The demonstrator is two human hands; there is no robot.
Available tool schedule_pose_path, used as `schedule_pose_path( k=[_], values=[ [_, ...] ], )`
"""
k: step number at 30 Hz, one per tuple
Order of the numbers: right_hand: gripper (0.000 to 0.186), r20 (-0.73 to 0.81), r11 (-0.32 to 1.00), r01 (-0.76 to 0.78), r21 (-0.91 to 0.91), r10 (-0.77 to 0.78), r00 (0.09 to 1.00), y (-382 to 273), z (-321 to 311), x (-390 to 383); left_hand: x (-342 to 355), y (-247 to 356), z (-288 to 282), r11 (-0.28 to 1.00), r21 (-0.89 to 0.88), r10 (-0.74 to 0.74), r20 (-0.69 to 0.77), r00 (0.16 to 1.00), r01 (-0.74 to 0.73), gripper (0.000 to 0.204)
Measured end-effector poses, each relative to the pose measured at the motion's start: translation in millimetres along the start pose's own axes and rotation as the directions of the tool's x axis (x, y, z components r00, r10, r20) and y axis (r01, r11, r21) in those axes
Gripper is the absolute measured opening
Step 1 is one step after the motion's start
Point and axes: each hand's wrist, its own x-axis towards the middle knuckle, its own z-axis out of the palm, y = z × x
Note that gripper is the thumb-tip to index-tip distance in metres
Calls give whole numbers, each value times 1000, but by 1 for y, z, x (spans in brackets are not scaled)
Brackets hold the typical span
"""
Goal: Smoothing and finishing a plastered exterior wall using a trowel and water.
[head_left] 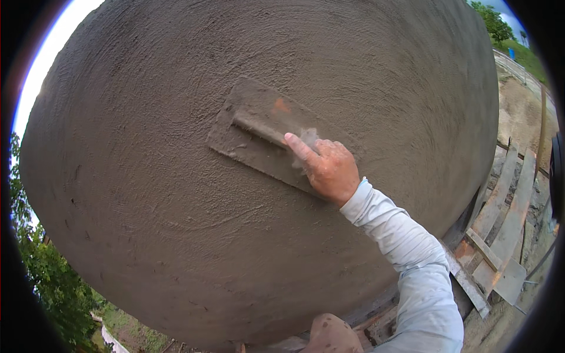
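A wide grey-brown wall of rough, wet-looking render (176, 223) fills most of the view, marked with swirling strokes. My right hand (326, 165), in a long pale sleeve, is closed on the handle of a render-caked rectangular float (238, 138), with one finger stretched along it. The float lies against the wall surface, tilted from upper left to lower right, with an orange patch near its upper edge. I do not see my left hand; a mud-spotted, skin-coloured body part (329, 335) shows at the lower edge.
Weathered wooden planks (494, 235) and a metal piece (509, 282) lie to the right of the wall, beside dirt ground (512, 106). An upright pole (542, 129) stands there, with a grassy slope behind. Trees and grass (47, 270) show at the lower left.
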Motion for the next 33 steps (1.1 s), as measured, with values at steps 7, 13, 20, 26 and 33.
schedule_pose_path(
  k=[7,13,20,26,33],
  values=[
    [42,-230,822,-569,-11,552,802,63,-29,112,14,-67,-33,983,29,-182,-6,983,182,26],
    [40,-107,984,-122,128,136,985,-65,20,157,35,-76,-49,981,-15,-191,17,981,192,25],
    [52,392,838,341,426,-510,765,-155,34,5,57,-90,-54,950,-262,-130,171,977,172,15],
    [60,297,985,142,95,-164,941,-61,-4,-117,53,-189,-49,855,-276,-398,194,897,439,27],
    [52,-167,930,-295,218,334,928,-97,35,-27,83,-382,-70,775,-409,-408,258,876,481,52]
  ],
)
